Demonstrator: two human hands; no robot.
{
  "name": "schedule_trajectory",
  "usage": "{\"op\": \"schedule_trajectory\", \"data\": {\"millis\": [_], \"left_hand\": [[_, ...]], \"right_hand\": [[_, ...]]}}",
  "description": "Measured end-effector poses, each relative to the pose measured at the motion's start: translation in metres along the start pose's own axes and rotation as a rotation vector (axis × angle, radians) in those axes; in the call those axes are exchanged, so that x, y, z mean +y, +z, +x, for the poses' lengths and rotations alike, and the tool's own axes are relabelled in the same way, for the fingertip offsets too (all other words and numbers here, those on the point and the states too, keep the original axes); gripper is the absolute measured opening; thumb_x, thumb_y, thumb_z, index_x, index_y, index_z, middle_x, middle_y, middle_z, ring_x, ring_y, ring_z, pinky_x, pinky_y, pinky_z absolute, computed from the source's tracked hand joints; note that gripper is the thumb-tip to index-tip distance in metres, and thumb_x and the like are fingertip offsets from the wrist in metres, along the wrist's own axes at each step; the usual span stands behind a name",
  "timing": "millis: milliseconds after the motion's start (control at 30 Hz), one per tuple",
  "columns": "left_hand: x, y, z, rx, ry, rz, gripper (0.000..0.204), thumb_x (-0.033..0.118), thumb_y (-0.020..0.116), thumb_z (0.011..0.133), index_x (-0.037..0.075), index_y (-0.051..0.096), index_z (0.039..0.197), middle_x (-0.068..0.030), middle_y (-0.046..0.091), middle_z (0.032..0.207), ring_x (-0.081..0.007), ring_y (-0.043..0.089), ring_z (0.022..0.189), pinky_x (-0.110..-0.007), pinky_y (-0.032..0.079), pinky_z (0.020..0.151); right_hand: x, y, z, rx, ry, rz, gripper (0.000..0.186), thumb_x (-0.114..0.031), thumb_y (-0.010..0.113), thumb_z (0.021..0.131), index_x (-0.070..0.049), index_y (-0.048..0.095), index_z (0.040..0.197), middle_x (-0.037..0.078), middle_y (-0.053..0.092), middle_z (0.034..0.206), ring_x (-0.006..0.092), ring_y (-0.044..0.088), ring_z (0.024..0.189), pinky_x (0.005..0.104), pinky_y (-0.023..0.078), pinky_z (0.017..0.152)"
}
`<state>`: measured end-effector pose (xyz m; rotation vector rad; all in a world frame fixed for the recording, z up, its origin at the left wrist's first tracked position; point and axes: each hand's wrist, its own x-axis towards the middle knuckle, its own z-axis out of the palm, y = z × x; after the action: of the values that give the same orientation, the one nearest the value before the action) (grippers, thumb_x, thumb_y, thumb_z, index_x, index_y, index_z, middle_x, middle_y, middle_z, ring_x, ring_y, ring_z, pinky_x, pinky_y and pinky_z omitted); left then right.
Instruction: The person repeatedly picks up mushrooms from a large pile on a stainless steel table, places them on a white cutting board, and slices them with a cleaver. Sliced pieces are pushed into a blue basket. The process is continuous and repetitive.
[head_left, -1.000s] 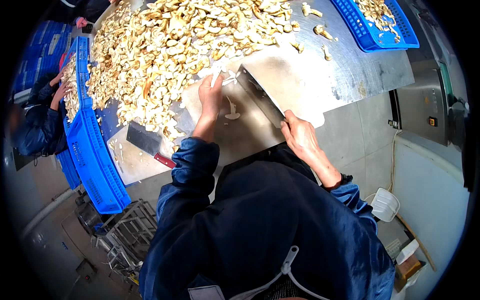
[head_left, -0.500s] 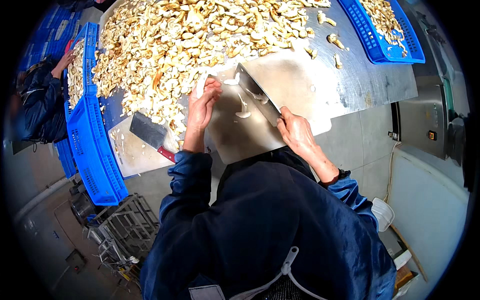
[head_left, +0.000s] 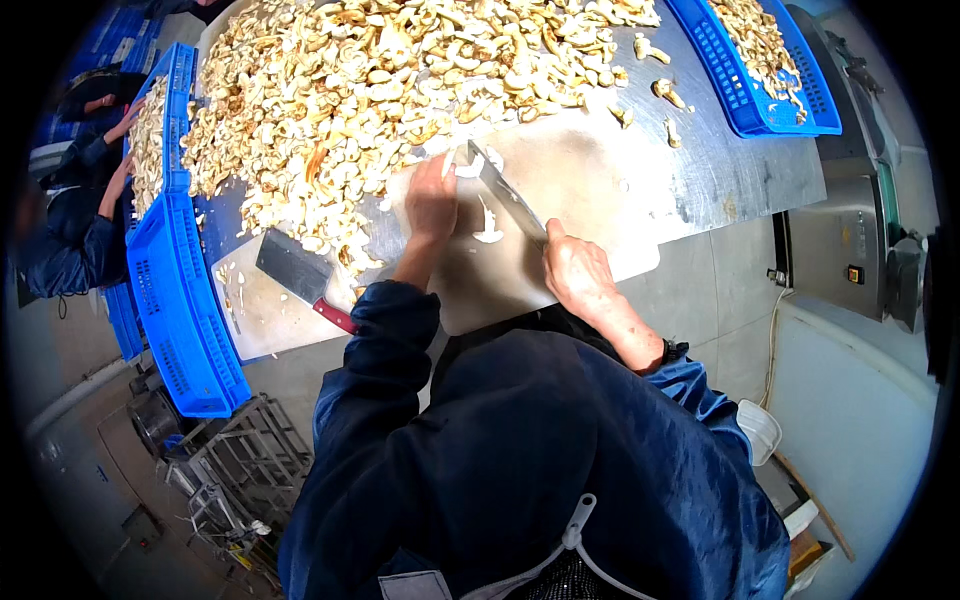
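Note:
My right hand [head_left: 580, 268] is closed round the handle of a cleaver [head_left: 507, 196], its broad blade turned up on edge and slanting away to the far left. The tip end stands over a white cutting board [head_left: 600, 185]. Beside that end, my left hand [head_left: 431, 205] holds a pale mushroom piece [head_left: 448, 164] in its fingers, partly hidden by them. Thin white mushroom slices [head_left: 488, 224] lie on the board between the hand and the blade. Just beyond the board spreads a large heap of cut mushrooms [head_left: 350, 90].
Left of my arm, a second cleaver [head_left: 292, 266] with a red handle rests on another cutting board [head_left: 262, 325]. Blue crates [head_left: 185, 310] line the left edge; a blue crate [head_left: 745, 105] of mushrooms stands far right. A co-worker's hands [head_left: 115, 185] reach a crate at left.
My left hand has moved right and turned in toward the blade. The cleaver has swung more edge-on, and my right hand has shifted slightly left. The co-worker's hands have moved at the crate.

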<state>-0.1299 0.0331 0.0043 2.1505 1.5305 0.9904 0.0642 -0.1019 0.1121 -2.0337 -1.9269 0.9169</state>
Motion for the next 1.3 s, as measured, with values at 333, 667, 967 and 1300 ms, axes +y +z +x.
{"op": "schedule_trajectory", "data": {"millis": [333, 667, 967, 1300], "left_hand": [[0.000, 0.000, -0.013, -0.094, 0.236, 0.250, 0.011, 0.010, 0.061, 0.082, 0.003, 0.054, 0.088, -0.0155, 0.055, 0.079, -0.0346, 0.055, 0.077, -0.043, 0.044, 0.070], [0.010, -0.043, -0.049, -0.301, 0.186, 0.006, 0.072, 0.016, 0.071, 0.070, -0.002, 0.040, 0.132, -0.0249, 0.048, 0.124, -0.0413, 0.045, 0.117, -0.046, 0.036, 0.101], [0.044, -0.015, -0.039, -0.459, 0.231, 0.110, 0.080, 0.032, 0.079, 0.064, 0.005, 0.047, 0.131, -0.0202, 0.041, 0.136, -0.0364, 0.038, 0.126, -0.045, 0.033, 0.101], [0.039, -0.014, -0.070, -0.281, 0.194, -0.169, 0.042, 0.005, 0.060, 0.065, 0.001, 0.060, 0.106, -0.0200, 0.049, 0.113, -0.0371, 0.048, 0.106, -0.041, 0.044, 0.090]], "right_hand": [[0.018, 0.015, 0.012, 0.138, -0.021, 0.072, 0.018, -0.009, 0.046, 0.085, 0.005, 0.050, 0.097, 0.026, 0.062, 0.071, 0.0426, 0.063, 0.071, 0.0503, 0.049, 0.067], [0.063, -0.019, -0.050, 0.152, 0.296, 0.473, 0.024, -0.018, 0.053, 0.091, 0.005, 0.050, 0.097, 0.024, 0.057, 0.066, 0.0346, 0.059, 0.059, 0.0408, 0.044, 0.058], [0.066, -0.016, -0.049, 0.104, 0.293, 0.486, 0.021, -0.016, 0.054, 0.090, 0.004, 0.049, 0.093, 0.025, 0.056, 0.066, 0.0360, 0.058, 0.059, 0.0400, 0.045, 0.058], [0.074, -0.010, -0.040, 0.011, 0.276, 0.494, 0.031, -0.015, 0.054, 0.091, 0.009, 0.052, 0.111, 0.015, 0.060, 0.065, 0.0170, 0.055, 0.053, 0.0348, 0.045, 0.052]]}}
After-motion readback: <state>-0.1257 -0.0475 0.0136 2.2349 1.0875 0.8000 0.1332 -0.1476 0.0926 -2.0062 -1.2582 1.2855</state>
